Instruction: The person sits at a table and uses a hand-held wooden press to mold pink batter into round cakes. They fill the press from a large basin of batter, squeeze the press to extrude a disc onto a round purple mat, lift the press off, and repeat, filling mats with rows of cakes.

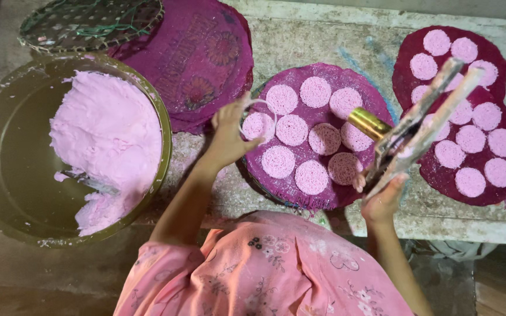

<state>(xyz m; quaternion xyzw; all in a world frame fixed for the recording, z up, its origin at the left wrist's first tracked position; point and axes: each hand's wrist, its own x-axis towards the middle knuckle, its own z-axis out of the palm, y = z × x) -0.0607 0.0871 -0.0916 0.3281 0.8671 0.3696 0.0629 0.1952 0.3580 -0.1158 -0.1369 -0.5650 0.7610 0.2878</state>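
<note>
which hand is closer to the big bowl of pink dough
Left. The left hand holds a ring over the middle mat, just right of the bowl. The right hand grips a press tool farther right.

Dim, warm indoor light falls unevenly on a work table (300, 41), brightest at the centre.

From where I stand, the pale pink batter (109, 140) in the big basin (7, 193) glows almost overexposed, and the brass press (369, 123) carries a small glare spot. The basin's inside and the lower corners sink into shadow. The wooden handles (440, 99) look smeared by motion blur. Fine detail is soft and grainy throughout.
</note>
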